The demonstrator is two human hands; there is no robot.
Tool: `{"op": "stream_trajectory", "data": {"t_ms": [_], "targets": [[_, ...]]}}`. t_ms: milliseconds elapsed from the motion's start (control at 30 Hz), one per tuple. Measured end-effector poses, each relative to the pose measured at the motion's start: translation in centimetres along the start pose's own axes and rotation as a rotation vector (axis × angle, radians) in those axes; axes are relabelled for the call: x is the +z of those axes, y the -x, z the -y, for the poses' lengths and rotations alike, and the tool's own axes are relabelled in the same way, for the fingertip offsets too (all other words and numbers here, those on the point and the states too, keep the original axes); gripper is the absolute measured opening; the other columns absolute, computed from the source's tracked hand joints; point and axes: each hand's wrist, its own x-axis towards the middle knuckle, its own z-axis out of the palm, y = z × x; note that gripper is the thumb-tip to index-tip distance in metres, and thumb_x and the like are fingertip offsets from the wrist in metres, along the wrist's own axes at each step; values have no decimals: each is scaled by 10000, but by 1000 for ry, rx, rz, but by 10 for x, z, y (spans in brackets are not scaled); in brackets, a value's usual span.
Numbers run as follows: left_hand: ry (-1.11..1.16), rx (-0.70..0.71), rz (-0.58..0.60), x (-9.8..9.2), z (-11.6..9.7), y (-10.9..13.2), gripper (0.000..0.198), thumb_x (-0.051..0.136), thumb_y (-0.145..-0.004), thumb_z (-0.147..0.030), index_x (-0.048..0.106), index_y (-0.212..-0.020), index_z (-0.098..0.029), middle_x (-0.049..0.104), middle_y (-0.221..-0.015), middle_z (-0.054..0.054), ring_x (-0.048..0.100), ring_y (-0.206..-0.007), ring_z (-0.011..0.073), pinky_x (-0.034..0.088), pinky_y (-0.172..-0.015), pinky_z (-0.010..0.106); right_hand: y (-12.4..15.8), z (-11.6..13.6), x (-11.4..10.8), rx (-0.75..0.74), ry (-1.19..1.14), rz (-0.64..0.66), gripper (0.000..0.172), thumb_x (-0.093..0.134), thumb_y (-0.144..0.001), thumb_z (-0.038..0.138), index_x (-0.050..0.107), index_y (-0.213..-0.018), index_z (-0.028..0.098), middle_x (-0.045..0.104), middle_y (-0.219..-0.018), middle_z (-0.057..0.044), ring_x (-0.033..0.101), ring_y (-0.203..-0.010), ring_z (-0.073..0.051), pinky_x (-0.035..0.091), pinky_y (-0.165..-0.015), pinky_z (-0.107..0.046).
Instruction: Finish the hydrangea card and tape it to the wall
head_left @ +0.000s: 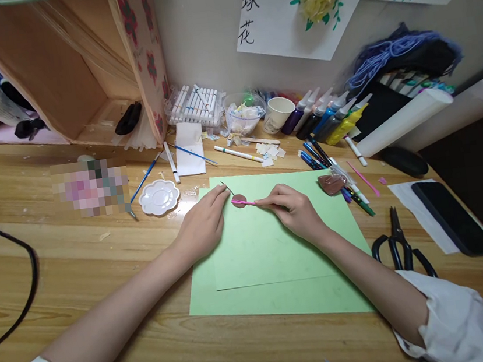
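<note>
A small flat brown clay disc (238,196) lies on the light green paper (271,248). My right hand (292,209) pinches a thin pink clay tool (248,203), its tip resting across the disc. On the other side, my left hand (205,223) lies low on the paper's left edge. Its fingers are pressed together on a thin dark stick (227,188) that slants down to the disc's edge. Whether stick and disc are joined is too small to tell. A lump of brown clay in clear wrap (331,184) sits at the sheet's upper right.
Left of the paper are a white palette (159,197) and a blue brush (146,177). Markers (199,104), a paper cup (278,114) and paint bottles (326,120) line the back. Black scissors (399,244) and a phone (455,218) lie at right.
</note>
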Motion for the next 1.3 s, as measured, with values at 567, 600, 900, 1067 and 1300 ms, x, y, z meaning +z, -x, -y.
{"op": "stream_trajectory", "data": {"t_ms": [567,600,900,1067,1300], "targets": [[19,5,4,0,0,-1,424,329,-886,-102,431,-1295,-144,433,-1399,104,400,-1292,208,349,-1089,393,11,13,-2,-206,438,81,267,426,-928,183,687,-953,231,656,-780,-53,551,-723,-163,405,-601,-283],[20,10,1,1,0,-1,426,332,-884,-101,429,-1296,-147,434,-1398,104,397,-1296,208,347,-1090,398,12,15,-2,-212,440,92,268,427,-926,181,690,-920,228,659,-772,-55,555,-719,-164,407,-602,-287],[-6,17,7,0,1,-1,439,342,-871,-88,425,-1298,-148,437,-1396,97,397,-1295,212,362,-1081,395,9,10,-1,-70,179,-31,263,465,-908,172,672,-1059,236,630,-842,-60,580,-776,-164,472,-678,-289],[-13,2,15,0,-1,0,428,348,-877,-94,432,-1295,-128,436,-1399,107,403,-1291,215,359,-1082,390,9,9,1,-96,246,13,270,442,-919,175,677,-1045,219,573,-767,-59,521,-716,-163,443,-621,-291],[8,0,4,0,-1,0,437,349,-872,-89,432,-1298,-146,442,-1395,104,413,-1285,216,371,-1072,403,12,17,7,-84,400,6,264,418,-925,171,667,-1011,198,519,-710,-51,470,-682,-167,402,-593,-290]]}}
